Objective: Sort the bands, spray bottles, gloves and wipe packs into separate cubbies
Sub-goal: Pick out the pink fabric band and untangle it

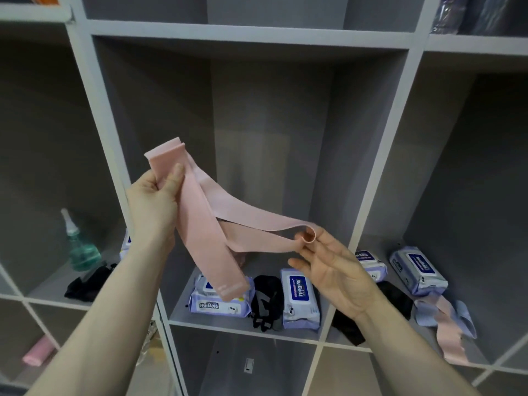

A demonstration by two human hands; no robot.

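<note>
Left hand point(154, 201) grips the pink band point(211, 224) upright; right hand point(328, 264) fingers pinch its sideways-trailing loop.

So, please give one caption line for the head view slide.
Both hands stretch a pink band before grey cubbies.

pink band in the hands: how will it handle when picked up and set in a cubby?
Likely floppy: the pink band sags between the left hand and right hand, one end dangling. Probably light, since a fingertip pinch holds it. It may slump or trail over a shelf edge, as the bands at right do.
</note>
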